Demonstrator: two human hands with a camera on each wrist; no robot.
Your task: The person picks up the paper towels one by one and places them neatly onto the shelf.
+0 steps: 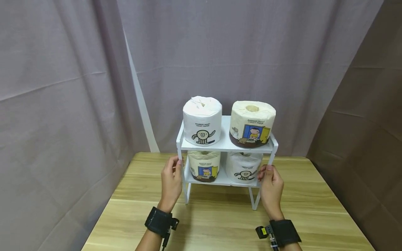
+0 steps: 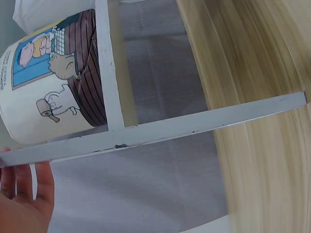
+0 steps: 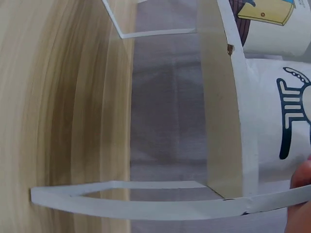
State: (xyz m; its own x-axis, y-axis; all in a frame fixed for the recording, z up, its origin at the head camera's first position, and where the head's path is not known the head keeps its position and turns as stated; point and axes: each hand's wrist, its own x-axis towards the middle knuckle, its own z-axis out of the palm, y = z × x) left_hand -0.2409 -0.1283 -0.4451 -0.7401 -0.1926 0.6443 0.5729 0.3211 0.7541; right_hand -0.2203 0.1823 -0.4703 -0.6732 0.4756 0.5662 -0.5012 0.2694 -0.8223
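A white two-tier shelf (image 1: 225, 147) stands over the wooden table. On its upper tier are a white wrapped toilet paper roll (image 1: 202, 122) at left and a cream one (image 1: 251, 120) at right. Below them, a cream roll (image 1: 205, 164) is on the left and a white roll (image 1: 243, 165) on the right. My left hand (image 1: 171, 181) grips the shelf's left upright (image 2: 160, 130) at lower-tier height, fingers behind it and thumb in front. My right hand (image 1: 272, 188) grips the right upright (image 3: 146, 206) at a similar height, its fingertips beside the lower white roll.
The wooden table (image 1: 216, 226) stretches out under the shelf and to both sides. Behind it hangs a grey curtain (image 1: 251, 62), with more cloth (image 1: 62, 139) on the left and a brownish drape (image 1: 361, 115) on the right. Black camera straps (image 1: 159, 221) circle both wrists.
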